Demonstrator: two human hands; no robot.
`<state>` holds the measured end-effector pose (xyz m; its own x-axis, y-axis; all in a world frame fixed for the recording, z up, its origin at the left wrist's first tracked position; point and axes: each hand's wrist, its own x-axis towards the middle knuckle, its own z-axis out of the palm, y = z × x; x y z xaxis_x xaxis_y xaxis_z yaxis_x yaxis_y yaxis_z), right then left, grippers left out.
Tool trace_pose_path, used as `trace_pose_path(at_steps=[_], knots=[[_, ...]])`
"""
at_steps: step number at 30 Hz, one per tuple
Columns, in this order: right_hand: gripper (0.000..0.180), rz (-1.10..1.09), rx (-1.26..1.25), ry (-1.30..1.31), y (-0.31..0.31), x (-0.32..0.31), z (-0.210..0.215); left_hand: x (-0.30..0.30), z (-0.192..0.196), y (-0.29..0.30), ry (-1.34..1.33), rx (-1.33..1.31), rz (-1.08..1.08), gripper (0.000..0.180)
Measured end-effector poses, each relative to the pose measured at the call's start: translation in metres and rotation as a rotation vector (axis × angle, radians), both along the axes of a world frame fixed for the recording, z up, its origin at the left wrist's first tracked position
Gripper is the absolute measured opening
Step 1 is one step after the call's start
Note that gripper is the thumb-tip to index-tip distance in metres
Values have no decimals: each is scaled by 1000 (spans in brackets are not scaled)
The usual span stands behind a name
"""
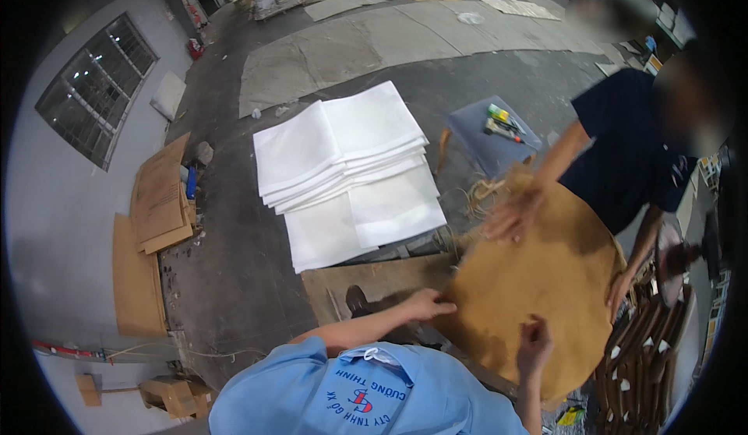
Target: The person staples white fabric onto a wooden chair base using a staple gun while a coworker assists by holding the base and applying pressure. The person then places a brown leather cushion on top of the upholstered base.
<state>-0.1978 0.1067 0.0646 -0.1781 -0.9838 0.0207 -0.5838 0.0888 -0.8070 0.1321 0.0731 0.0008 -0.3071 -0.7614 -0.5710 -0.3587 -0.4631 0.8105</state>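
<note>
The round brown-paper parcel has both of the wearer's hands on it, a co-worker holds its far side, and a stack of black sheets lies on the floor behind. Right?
Not quite: the head view shows the stack of sheets is white, not black. The rest holds: left hand and right hand on the parcel, co-worker's hand opposite.

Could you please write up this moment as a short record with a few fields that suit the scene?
Setting: workshop with a concrete floor
Left hand: flat on the edge of the round brown paper-wrapped panel
Right hand: pinching the paper on the panel's near side
Co-worker's hands: one pressing the panel's far edge, the other at its right rim
Nearby: stack of white sheets, cardboard pieces, grey stool with markers
</note>
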Motion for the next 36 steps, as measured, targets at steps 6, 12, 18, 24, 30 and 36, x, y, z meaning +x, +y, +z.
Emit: trace_pose_path(at_steps=[6,12,18,24,30,36], knots=[[23,90,116,260,-11,153,-9,101,-6,-8,-72,-219,-345,46],[24,-60,153,378,-3,168,-22,252,-30,-42,-238,26,-160,40],[18,97,423,579,-26,159,-5,336,-62,-113,-396,-84,-95,44],[14,-72,347,71,-118,224,-3,423,-76,-123,-495,196,266,44],[17,130,417,-39,-191,330,-48,480,-80,-141,-719,320,287,64],[21,46,551,-123,-220,440,-167,556,-160,-215,-830,185,110,85]])
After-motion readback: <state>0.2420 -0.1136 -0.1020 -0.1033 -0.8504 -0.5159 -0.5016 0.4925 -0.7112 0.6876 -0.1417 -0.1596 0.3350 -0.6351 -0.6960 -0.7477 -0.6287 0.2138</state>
